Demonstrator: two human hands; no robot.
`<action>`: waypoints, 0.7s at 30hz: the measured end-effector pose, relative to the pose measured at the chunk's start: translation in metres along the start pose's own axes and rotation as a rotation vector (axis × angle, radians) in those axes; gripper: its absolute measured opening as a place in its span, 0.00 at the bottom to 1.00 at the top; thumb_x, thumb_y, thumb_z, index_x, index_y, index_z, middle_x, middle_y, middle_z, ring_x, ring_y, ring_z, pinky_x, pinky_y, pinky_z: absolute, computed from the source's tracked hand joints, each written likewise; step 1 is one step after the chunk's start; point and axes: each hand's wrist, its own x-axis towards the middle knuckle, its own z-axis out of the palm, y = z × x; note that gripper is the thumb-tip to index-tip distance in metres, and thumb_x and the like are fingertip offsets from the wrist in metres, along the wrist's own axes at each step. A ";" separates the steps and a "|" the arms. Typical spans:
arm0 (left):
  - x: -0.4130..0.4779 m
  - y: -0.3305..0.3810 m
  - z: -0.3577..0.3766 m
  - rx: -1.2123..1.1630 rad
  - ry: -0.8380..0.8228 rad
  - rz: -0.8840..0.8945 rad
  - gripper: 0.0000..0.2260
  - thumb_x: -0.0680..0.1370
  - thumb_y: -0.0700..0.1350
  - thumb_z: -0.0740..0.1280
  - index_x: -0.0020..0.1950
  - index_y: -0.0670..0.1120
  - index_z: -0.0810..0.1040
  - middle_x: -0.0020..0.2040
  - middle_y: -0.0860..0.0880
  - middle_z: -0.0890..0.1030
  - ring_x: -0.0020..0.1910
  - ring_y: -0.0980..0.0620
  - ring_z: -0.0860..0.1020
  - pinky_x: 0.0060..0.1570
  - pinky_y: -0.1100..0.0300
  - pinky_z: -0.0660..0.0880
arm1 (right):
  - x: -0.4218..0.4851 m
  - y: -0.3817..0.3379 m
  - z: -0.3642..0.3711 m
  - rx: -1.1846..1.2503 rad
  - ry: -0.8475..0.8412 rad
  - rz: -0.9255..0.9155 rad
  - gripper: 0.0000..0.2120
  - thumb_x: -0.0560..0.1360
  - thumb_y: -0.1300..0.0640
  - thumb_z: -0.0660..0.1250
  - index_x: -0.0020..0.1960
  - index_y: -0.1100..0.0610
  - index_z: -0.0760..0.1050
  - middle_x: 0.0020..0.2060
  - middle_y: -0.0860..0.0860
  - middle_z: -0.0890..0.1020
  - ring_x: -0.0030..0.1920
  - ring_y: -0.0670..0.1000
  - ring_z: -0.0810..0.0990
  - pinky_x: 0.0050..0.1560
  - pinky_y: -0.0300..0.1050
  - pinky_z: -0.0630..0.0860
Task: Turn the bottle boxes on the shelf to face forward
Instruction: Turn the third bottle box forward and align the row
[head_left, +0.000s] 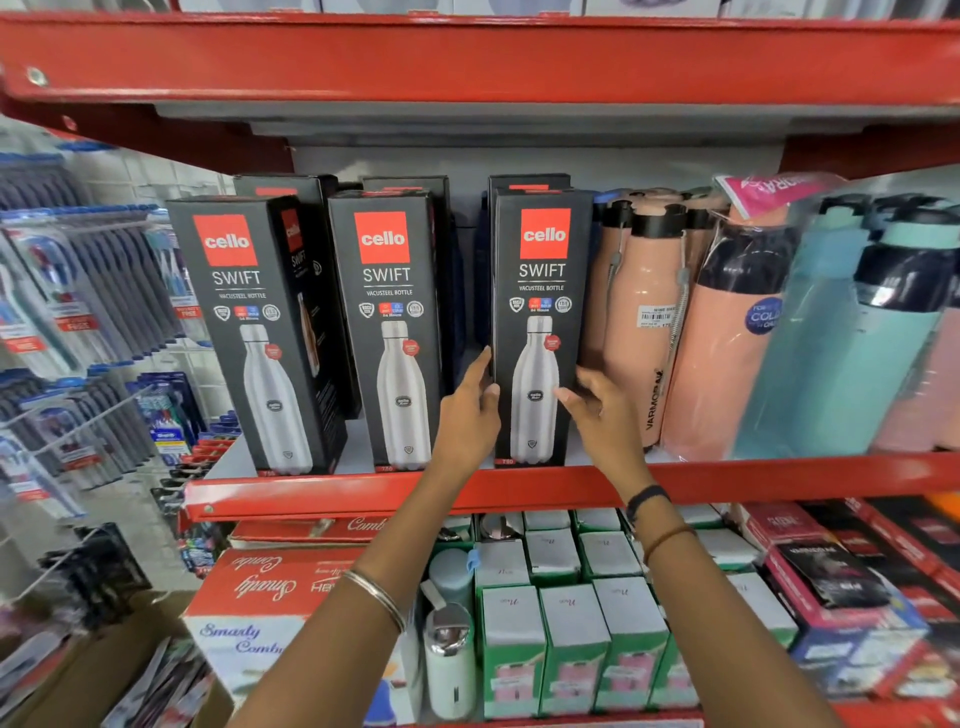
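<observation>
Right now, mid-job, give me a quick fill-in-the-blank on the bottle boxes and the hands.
1. The front row holds ____ black Cello boxes.
2. Both hands, left hand and right hand, are at the ____ most box.
3. The bottles just right of that box are ____ coloured.
4. The shelf edge is ____.

Missing words: three; right; peach; red

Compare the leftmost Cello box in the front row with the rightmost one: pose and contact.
The leftmost box looks turned slightly, its right side panel showing; the rightmost box shows mainly its front. Nothing touches the leftmost box; the left hand and right hand flank the rightmost box. Both stand upright on the red shelf, same black design.
</observation>
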 end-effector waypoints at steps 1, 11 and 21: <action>-0.004 -0.003 0.001 0.010 -0.016 -0.019 0.23 0.81 0.41 0.57 0.76 0.53 0.61 0.46 0.37 0.83 0.43 0.40 0.80 0.39 0.63 0.71 | -0.002 0.003 -0.001 -0.005 -0.007 0.022 0.20 0.76 0.60 0.65 0.67 0.63 0.69 0.63 0.55 0.76 0.63 0.47 0.73 0.60 0.28 0.69; -0.024 0.002 0.001 -0.024 0.004 -0.027 0.20 0.81 0.42 0.58 0.73 0.54 0.66 0.27 0.50 0.71 0.28 0.52 0.68 0.31 0.70 0.69 | -0.019 0.009 -0.005 0.053 0.019 0.088 0.19 0.76 0.60 0.65 0.66 0.64 0.71 0.65 0.59 0.76 0.65 0.55 0.75 0.66 0.59 0.73; -0.039 0.010 -0.013 -0.022 -0.040 -0.030 0.21 0.82 0.44 0.58 0.75 0.51 0.64 0.41 0.44 0.81 0.36 0.52 0.78 0.40 0.68 0.73 | -0.033 -0.005 -0.006 0.020 0.058 0.113 0.18 0.76 0.59 0.66 0.65 0.62 0.73 0.63 0.57 0.78 0.59 0.48 0.77 0.60 0.40 0.73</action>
